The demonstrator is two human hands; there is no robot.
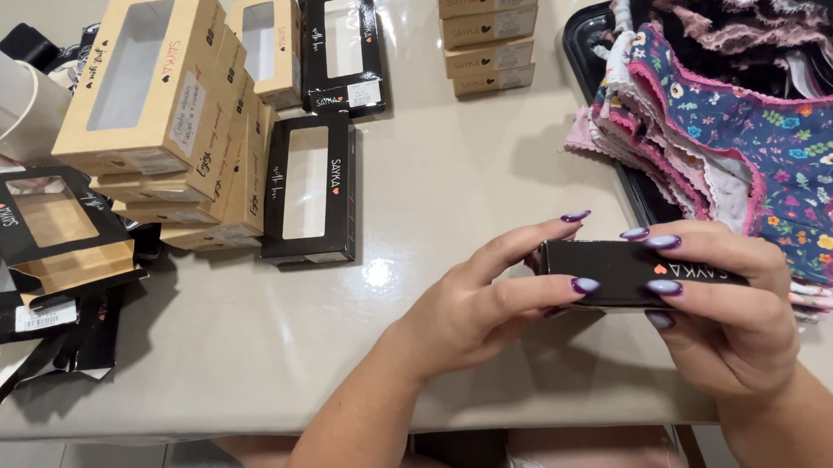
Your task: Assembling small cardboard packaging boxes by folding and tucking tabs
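A small black cardboard box (618, 269) is held edge-on just above the beige table (451, 166), near its front edge. My left hand (482, 302) grips the box's left end with fingers and thumb. Over its right end curls my right hand (724, 308), fingers across the top edge. Both hands have purple nails. The box's window side is hidden from view.
A leaning stack of tan window boxes (178, 132) stands at the left, with black window boxes (308, 187) beside it and flattened black ones (42, 249) at the far left. More tan boxes (489, 33) stand at the back. A black tray (627, 180) of folded floral and lace underwear (763, 140) fills the right.
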